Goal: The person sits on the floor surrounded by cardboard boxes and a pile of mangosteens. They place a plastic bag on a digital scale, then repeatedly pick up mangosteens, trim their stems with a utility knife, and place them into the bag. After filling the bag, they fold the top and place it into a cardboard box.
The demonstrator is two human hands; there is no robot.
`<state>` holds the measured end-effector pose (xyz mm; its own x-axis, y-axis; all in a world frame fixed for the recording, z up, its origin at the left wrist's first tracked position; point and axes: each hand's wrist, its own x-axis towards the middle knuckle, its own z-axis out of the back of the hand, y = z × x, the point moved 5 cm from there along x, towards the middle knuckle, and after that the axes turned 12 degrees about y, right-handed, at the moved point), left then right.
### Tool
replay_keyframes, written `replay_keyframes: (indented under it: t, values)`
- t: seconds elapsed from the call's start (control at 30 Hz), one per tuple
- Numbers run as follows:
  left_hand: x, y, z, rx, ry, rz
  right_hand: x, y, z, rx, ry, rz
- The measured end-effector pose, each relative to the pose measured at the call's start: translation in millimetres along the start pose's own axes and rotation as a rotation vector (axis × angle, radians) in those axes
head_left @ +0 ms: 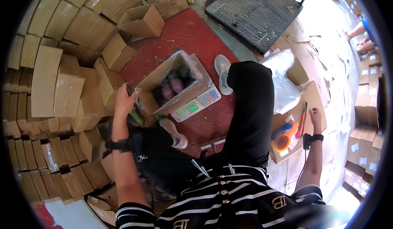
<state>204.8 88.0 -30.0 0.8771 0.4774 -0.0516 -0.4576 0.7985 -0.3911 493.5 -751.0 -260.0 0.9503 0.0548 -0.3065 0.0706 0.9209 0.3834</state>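
Note:
Before me an open, plastic-lined cardboard box [144, 101] rests on a digital scale [196, 103] with lit green displays. Several dark purple vegetables, apparently eggplants [176, 82], lie inside it. My left hand [125, 99] is at the box's left end, fingers spread; whether it touches the rim I cannot tell. A green vegetable [136, 116] lies just below that hand. On the right, my right hand [315, 116] is loosely curled over a flat cardboard box, beside a red-handled knife [302, 121]. Whether it holds anything is unclear. Near the knife lie an orange tape roll [283, 140] and a blue item [281, 130].
Stacked cardboard boxes [69, 87] fill the left side. An empty open carton [144, 21] stands at the back. A black ribbed platform [251, 17] is at the upper right. Clear plastic bags [284, 87] lie beside my knee. Another person's limbs [360, 40] show far right.

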Motion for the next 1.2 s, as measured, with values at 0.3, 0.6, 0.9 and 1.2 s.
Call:
replay_keyframes:
  t: [0.3, 0.6, 0.9, 1.2]
  values:
    - [4.8, 69.4, -35.1, -0.473, 0.046, 0.267, -75.7, 482.4, 98.8, 0.215, 0.124, 0.789]
    - [12.2, 106.9, -73.5, -0.406, 0.300, 0.382, -159.3, 727.7, -132.6, -0.621, 0.621, 1.386]
    - [11.3, 77.6, -63.7, -0.278, 0.266, 0.320, -154.5, 754.2, -258.8, -1.014, 0.858, 1.161]
    - [8.2, 81.4, -66.4, -0.284, 0.330, 0.322, -172.6, 759.9, -277.1, -1.112, 0.780, 1.105]
